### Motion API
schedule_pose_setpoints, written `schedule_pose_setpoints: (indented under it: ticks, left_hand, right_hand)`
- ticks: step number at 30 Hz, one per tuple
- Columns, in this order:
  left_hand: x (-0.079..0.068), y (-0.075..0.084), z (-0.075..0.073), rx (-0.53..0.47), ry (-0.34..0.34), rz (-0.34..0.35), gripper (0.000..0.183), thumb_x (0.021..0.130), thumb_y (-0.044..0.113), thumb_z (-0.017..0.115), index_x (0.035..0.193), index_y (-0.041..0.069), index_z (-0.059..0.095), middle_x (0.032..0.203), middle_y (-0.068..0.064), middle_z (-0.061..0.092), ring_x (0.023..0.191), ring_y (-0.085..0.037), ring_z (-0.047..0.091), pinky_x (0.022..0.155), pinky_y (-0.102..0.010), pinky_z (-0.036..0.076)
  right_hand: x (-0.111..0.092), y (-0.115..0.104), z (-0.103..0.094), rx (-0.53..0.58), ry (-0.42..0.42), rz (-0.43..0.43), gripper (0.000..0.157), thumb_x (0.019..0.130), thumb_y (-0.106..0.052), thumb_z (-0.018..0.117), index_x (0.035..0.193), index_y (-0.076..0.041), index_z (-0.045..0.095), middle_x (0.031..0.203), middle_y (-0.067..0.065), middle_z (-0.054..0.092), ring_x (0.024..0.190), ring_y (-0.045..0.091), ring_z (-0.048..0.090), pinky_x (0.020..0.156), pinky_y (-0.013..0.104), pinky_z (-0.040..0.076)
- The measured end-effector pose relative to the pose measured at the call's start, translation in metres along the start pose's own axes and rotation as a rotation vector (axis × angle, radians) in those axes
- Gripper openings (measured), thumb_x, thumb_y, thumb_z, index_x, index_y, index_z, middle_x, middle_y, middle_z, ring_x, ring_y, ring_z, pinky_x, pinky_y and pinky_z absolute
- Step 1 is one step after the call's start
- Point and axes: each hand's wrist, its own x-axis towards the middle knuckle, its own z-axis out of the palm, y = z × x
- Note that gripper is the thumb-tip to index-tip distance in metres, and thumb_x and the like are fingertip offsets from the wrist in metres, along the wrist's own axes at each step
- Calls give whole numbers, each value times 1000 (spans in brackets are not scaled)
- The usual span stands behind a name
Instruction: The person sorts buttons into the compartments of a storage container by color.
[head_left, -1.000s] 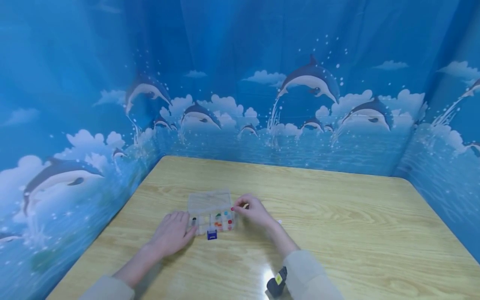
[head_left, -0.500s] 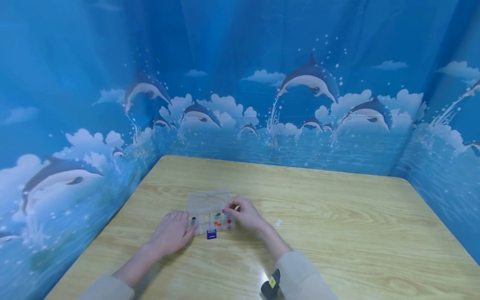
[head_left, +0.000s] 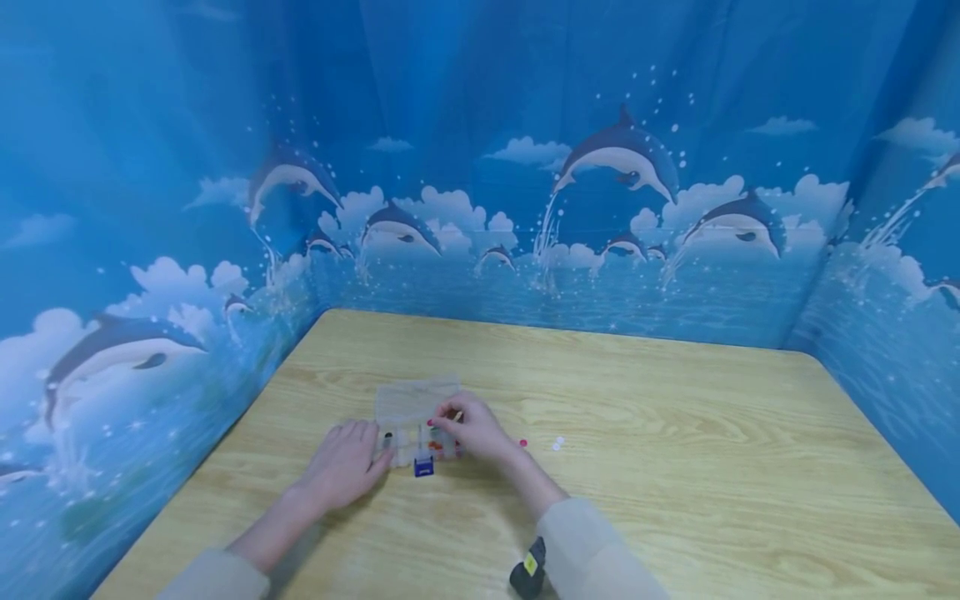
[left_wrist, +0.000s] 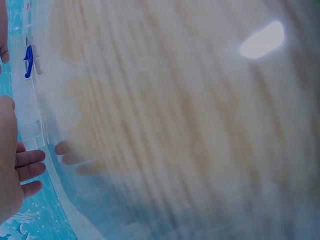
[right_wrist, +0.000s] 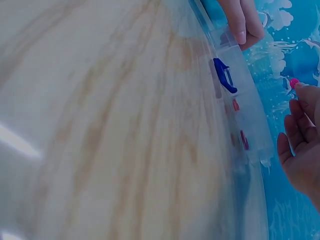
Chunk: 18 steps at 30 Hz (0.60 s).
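Note:
A clear compartment box point(head_left: 406, 451) lies on the table, its clear lid point(head_left: 412, 400) tipped back and a blue latch point(head_left: 423, 466) at its front. Small coloured pieces sit in its compartments, among them a black one point(head_left: 387, 437) and orange ones point(head_left: 435, 447). My left hand point(head_left: 341, 467) rests against the box's left end with fairly straight fingers, the thumb at the front corner. Over the right half my right hand point(head_left: 476, 429) pinches a small round pinkish-red piece point(right_wrist: 294, 83) between thumb and forefinger, partly covering the compartments below.
To the right of the box a small red piece point(head_left: 522, 442) and white round pieces point(head_left: 558, 443) lie on the wooden table point(head_left: 675, 467). A black device point(head_left: 528, 573) is strapped at the right wrist. Blue dolphin-print curtains point(head_left: 465, 167) stand around the table's back and sides.
My right hand has moved left over the box, carrying the pinkish-red piece. That uncovers the red piece and white pieces on the table. The left hand and box keep their place.

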Motion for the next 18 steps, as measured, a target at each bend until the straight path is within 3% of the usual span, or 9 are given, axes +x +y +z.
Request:
schedule_pose_setpoints:
  ticks: [10, 18]
  left_hand:
    - [1, 0, -1, -7, -5, -3, 28, 91, 31, 54, 88, 4, 49, 82, -9, 52, 81, -27, 51, 76, -42, 44]
    - [0, 3, -4, -10, -7, -13, 27, 92, 31, 53, 88, 4, 50, 83, -11, 53, 82, -29, 52, 78, -44, 44]
  right_hand:
    - [2, -10, 12, 19, -55, 34, 6, 87, -13, 64, 85, -7, 64, 85, -2, 53, 75, 13, 52, 62, 23, 47]
    - [2, -11, 17, 42, -35, 84, 6, 88, -14, 63, 85, -8, 64, 86, -1, 53, 74, 12, 52, 59, 24, 49]
